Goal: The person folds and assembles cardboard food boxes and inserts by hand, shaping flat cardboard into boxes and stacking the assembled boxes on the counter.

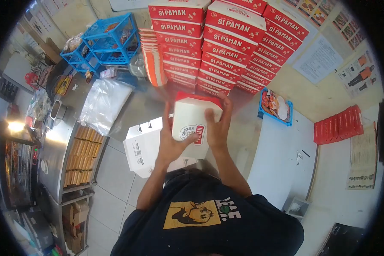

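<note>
A small white-and-red cardboard food box [192, 112] with a round chicken logo on its white face is held in front of my body. My left hand [171, 143] grips its left side, with the fingers along the edge and the thumb over the printed face. On the opposite side, my right hand [219, 128] wraps round the edge, its thumb pressing on the white face. Under my left forearm lies an unfolded white box blank [138, 149], flat and partly covered by the arm. The underside of the held box is hidden.
Tall stacks of red-and-white boxes [224, 45] rise at the back beside nested orange-striped cartons [151, 59]. Plastic bags [104, 104] and blue racks [111, 38] are to the left. A blue basket [277, 120] sits right of the stacks; red boxes [339, 126] are farther right.
</note>
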Motion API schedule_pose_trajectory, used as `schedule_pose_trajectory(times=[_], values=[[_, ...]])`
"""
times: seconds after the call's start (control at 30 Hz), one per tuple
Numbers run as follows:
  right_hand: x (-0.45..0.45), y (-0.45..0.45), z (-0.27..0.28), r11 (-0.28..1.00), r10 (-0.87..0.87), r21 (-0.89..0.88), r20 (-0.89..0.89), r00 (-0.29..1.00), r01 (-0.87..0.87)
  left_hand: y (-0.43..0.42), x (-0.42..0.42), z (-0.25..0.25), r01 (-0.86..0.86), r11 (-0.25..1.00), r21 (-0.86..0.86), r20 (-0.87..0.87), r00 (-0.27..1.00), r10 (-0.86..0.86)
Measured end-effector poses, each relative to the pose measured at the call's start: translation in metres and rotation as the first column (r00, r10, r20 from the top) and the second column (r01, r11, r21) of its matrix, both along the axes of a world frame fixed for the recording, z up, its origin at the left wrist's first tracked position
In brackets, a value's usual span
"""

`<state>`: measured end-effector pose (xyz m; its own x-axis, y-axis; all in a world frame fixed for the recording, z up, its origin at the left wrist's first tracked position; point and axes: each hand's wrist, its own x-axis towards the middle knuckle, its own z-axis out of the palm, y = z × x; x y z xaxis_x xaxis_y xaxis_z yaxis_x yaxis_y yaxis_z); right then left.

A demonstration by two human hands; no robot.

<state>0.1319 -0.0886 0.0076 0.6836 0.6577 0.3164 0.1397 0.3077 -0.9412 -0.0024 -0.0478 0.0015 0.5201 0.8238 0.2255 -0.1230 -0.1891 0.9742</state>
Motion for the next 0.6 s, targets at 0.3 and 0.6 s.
schedule_pose_trajectory(times=[0.3, 0.6], values=[[0.009, -0.004, 0.010, 0.980, 0.196, -0.069, 0.149, 0.969, -0.187, 0.040, -0.007, 0.017, -0.079, 0.995, -0.065, 0.037, 0.996, 0.081], [0.081, 0.036, 0.170, 0.952, 0.270, -0.290, 0.648, 0.712, -0.097, 0.089, -0.059, 0.012, -0.325, 0.907, 0.268, 0.037, 0.944, 0.327]])
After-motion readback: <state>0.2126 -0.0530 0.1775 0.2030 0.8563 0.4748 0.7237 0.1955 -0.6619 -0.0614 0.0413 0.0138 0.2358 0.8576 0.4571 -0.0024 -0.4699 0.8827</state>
